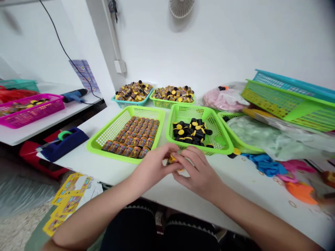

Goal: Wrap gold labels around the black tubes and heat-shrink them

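My left hand (159, 160) and my right hand (196, 170) meet above the front of the white table. Between their fingertips is a small yellow cylinder (171, 159), largely hidden by the fingers. Both hands are closed on it. Just beyond my left hand, a lime-green basket (98, 134) holds rows of small cylinders (133, 137) with colourful wraps, lying on their sides. Past my right hand, another lime-green basket (222, 134) contains a loose heap of black cylinders (192, 130) with yellow ends.
Two baskets (131, 104) (167, 104) heaped with wrapped cylinders stand against the wall. At right are stacked baskets (293, 104), a plastic bag (264, 134) and coloured balloon-like pieces (267, 164). A blue tape dispenser (65, 144) sits at the left edge; yellow printed sheets (69, 202) lie below.
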A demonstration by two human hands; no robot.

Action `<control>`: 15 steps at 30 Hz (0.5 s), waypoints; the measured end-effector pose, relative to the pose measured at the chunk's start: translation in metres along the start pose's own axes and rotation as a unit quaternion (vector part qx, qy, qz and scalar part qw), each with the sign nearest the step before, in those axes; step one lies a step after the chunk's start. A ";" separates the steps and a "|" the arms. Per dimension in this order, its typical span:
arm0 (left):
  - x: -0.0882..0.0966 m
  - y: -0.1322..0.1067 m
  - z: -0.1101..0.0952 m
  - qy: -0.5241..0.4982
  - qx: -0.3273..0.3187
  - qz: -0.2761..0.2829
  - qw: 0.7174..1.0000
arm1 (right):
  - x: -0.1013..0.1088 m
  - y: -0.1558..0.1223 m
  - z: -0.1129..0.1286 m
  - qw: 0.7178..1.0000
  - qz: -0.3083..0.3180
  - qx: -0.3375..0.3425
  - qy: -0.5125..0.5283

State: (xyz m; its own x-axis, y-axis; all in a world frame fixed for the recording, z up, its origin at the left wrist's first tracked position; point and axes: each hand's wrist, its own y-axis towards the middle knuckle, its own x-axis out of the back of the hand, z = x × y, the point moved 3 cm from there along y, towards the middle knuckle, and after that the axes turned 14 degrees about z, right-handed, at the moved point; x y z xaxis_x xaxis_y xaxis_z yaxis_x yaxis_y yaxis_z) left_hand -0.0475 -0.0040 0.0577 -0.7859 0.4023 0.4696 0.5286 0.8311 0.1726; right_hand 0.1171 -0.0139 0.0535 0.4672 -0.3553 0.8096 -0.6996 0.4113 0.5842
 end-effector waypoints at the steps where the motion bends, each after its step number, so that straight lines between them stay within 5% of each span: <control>1: 0.015 -0.006 -0.003 0.059 0.009 -0.016 0.998 | 0.002 0.003 -0.007 1.000 0.009 -0.013 0.025; 4: 0.072 -0.020 -0.007 0.192 0.062 -0.084 0.976 | 0.006 0.012 -0.060 0.989 0.038 -0.135 0.052; 7: 0.132 -0.022 0.006 0.227 0.163 -0.093 0.956 | -0.008 0.016 -0.130 0.928 0.212 -0.301 0.052; 10: 0.176 -0.017 0.026 0.284 0.277 -0.069 0.915 | -0.035 0.019 -0.163 0.857 0.404 -0.278 0.160; 15: 0.198 -0.008 0.052 0.366 0.364 0.040 0.856 | -0.054 0.025 -0.161 0.872 0.409 -0.215 0.161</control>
State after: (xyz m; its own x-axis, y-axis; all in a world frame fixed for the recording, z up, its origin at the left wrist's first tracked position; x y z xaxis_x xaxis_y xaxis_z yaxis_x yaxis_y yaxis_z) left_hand -0.2244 0.0890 0.1043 -0.2045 0.3426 0.9170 0.0223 0.9381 -0.3455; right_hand 0.1613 0.1505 0.0333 0.0829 0.4303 0.8989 -0.6353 0.7177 -0.2850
